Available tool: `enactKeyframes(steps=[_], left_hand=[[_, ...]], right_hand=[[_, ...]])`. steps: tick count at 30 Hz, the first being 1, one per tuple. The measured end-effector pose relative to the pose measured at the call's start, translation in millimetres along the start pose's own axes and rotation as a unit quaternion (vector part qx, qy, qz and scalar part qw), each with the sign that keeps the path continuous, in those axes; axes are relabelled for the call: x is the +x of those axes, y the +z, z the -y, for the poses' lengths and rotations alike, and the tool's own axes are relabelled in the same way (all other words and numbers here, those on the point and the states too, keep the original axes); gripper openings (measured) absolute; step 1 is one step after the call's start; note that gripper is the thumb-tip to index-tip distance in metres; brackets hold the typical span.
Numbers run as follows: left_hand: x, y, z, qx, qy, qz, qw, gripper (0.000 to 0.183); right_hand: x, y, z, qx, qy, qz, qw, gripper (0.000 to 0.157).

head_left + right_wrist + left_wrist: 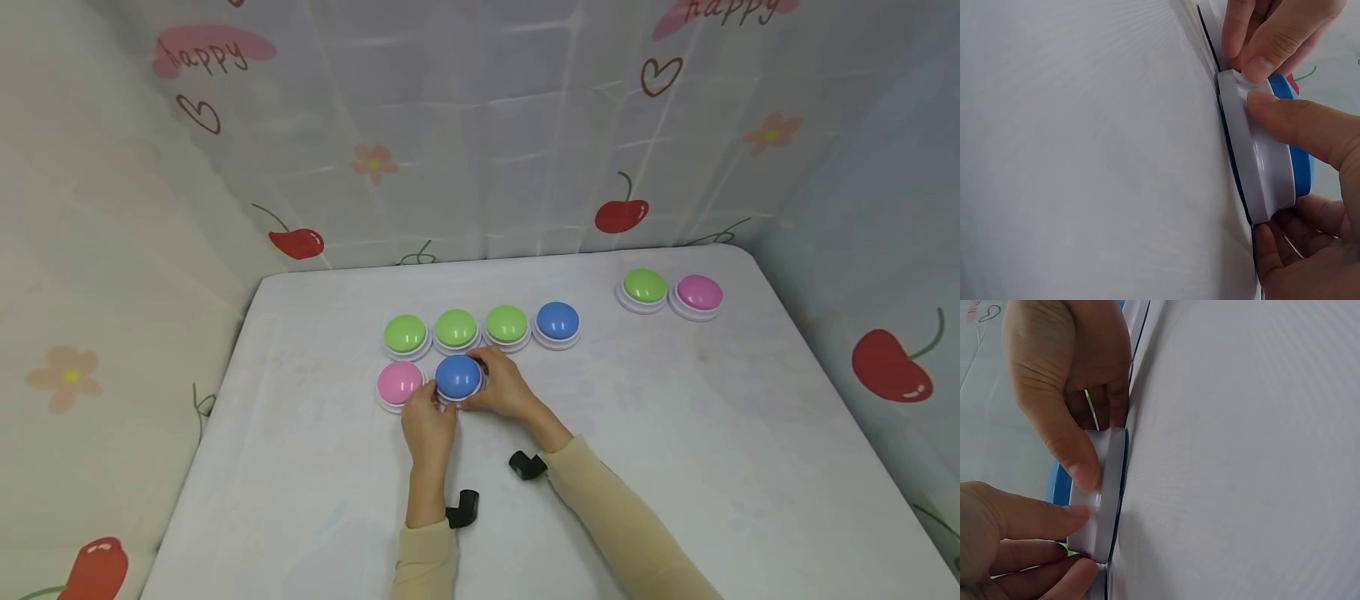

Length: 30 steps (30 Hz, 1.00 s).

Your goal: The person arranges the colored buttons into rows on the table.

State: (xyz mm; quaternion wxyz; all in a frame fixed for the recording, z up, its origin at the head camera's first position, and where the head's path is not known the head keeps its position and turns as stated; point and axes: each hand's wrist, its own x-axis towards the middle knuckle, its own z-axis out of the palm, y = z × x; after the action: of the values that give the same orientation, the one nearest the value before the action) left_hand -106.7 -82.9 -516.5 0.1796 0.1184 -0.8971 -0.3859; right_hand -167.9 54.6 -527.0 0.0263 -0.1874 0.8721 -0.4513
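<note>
A blue dome push button with a white round base stands on the white-covered table, held by both hands. My left hand grips its left side, the thumb along the front of the base. From the right, my right hand grips the same base, thumb in front and fingers around the far side. In the left wrist view the two thumbs nearly meet on the white base. Just left of it sits a pink push button, close to my left fingers. Behind stand three green push buttons and another blue push button in a row.
At the back right of the table a green push button and a magenta push button stand side by side. A printed curtain hangs behind the table. Each wrist carries a black camera mount.
</note>
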Motion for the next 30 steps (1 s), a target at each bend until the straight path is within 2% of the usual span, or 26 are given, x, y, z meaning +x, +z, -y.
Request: enactKeyframes(steps=[6, 19, 30], left_hand=[[-0.3, 0.7, -0.9, -0.001, -0.018, 0.001, 0.9998, 0.04], [-3.2, -0.1, -3.7, 0.009, -0.026, -0.02, 0.9994, 0.038], [-4.0, 0.2, -4.1, -0.001, -0.05, -0.023, 0.9985, 0.037]], right_hand=[[0.3, 1.2, 0.0, 0.006, 0.008, -0.001, 1.0, 0.082], [-2.2, 6.1, 0.5, 0.003, 0.012, -0.006, 1.0, 0.083], [-3.7, 5.6, 2.1, 0.0, 0.007, -0.006, 1.0, 0.084]])
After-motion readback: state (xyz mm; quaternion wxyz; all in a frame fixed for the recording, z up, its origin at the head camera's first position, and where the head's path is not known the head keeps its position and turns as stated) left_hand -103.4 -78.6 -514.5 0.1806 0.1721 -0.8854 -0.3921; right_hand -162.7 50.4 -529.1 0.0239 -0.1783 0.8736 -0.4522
